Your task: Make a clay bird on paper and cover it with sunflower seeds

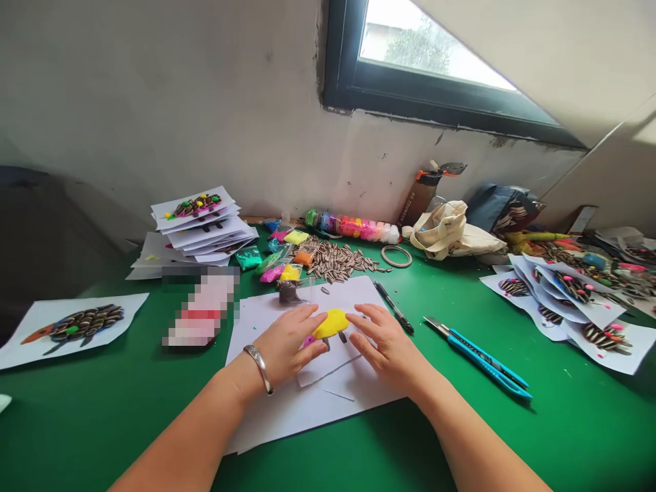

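A flattened lump of yellow clay (331,322) lies on a small white sheet (333,359) on top of larger white paper (302,403). My left hand (287,345), with a silver bracelet on the wrist, presses its fingertips on the clay's left side. On the other side my right hand (384,342) rests with fingers spread, its fingertips at the clay's edge. A bit of pink clay (308,339) shows under my left fingers. Small dark clay pieces sit under the yellow lump.
On the green table (102,424): a sunflower seed pile (338,260), clay packets (279,263), a row of clay jars (353,227), a black pen (393,307), a blue utility knife (482,359), a stack of finished seed pictures (197,229), more pictures at right (574,301), a cloth bag (451,232), a bottle (420,195).
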Available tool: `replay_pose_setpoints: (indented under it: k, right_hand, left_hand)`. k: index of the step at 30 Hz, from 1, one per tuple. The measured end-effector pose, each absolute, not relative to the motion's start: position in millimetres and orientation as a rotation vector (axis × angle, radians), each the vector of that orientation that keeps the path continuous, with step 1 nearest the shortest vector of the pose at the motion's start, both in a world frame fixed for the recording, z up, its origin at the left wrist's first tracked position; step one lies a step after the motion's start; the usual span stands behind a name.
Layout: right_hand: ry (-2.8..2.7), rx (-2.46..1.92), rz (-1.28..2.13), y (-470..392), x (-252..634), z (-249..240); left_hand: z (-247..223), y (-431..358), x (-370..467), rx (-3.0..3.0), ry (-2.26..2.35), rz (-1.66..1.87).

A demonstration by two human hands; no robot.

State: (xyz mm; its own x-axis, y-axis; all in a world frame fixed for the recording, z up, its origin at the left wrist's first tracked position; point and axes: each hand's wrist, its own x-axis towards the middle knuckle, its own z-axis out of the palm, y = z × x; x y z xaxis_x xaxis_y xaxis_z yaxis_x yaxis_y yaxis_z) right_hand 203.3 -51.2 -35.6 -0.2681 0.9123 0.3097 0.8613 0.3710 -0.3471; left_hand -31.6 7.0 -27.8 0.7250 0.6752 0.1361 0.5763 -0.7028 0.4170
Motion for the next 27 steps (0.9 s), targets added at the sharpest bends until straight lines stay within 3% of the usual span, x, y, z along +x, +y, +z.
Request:
replay_pose_setpoints:
  k: [9, 15, 20, 27]
  right_hand:
    - [-2.228, -1.578, 0.218, -25, 187, -5]
    - [-2.305, -1.726, -0.051, 5, 177, -24]
    - [-2.3, -1.837, -0.087, -1, 179, -33]
    - [-2.251, -1.884, 0.047, -4, 189, -25]
  left_hand:
    - [-24, 19, -44, 2.503, 1.095, 0.508]
    - [-25, 19, -45, 2.481, 1.247, 0.457]
    - [-27, 20, -46, 2.462, 1.358, 0.472]
    - [-26, 25, -52, 2.441, 1.658, 0.816]
